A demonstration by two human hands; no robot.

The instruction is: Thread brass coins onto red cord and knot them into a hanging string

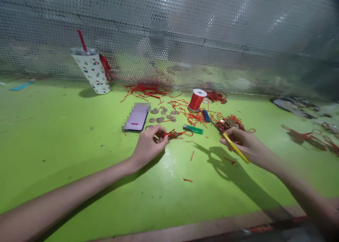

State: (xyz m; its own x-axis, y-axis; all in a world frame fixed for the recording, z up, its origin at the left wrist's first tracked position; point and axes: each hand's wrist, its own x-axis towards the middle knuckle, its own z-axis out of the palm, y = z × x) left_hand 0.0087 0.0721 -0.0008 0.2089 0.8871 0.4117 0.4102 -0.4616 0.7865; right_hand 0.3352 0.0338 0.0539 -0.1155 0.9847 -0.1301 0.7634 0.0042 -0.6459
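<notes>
Pinched between thumb and fingers of my left hand (pixel 150 143) is a knotted red cord (pixel 180 133) with a small brass coin on it. Its loop end trails on the table to the right. My right hand (pixel 242 143) is closed around yellow-handled cutting pliers (pixel 235 148), whose dark metal head points up and left. Just beyond that hand lies a pile of coins tied with red cord (pixel 231 122). A green lighter (pixel 193 129) rests between the two hands. Loose brass coins (pixel 159 119) are scattered beyond my left hand.
A phone (pixel 137 118) lies left of the coins. Behind are a red cord spool (pixel 197 101), a blue-handled tool (pixel 206 116), red cord lengths (pixel 148 90) and a tumbler with straw (pixel 92 71). More corded coins (pixel 304 136) lie right. A perforated metal panel (pixel 185 41) closes the back.
</notes>
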